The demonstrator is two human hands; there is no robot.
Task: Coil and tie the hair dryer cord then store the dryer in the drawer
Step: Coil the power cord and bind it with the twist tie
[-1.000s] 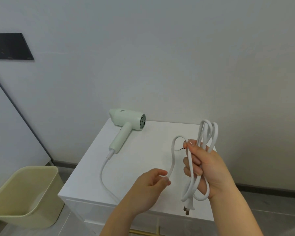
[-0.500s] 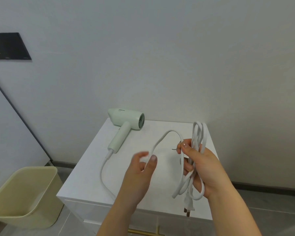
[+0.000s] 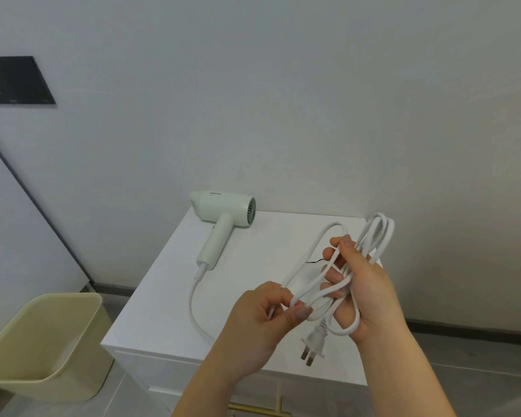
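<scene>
A pale green hair dryer (image 3: 223,215) lies on the white cabinet top (image 3: 163,296) near the wall, handle pointing toward me. Its white cord (image 3: 194,299) runs from the handle down the cabinet and up into my hands. My right hand (image 3: 364,293) grips several loops of the cord (image 3: 376,233) above the cabinet, and the plug (image 3: 313,344) hangs below it. My left hand (image 3: 259,323) pinches a strand of the cord right beside the bundle's lower end. A thin dark tie (image 3: 316,261) lies on the cabinet behind the loops.
A pale yellow bin (image 3: 42,341) stands on the floor left of the cabinet. A gold drawer handle (image 3: 259,409) shows at the bottom edge, below the cabinet top. A dark panel (image 3: 15,79) hangs on the wall at upper left.
My left hand has come down and right to the bottom of the bundle, bringing another strand of cord against it. The loops in my right hand have tilted and risen slightly.
</scene>
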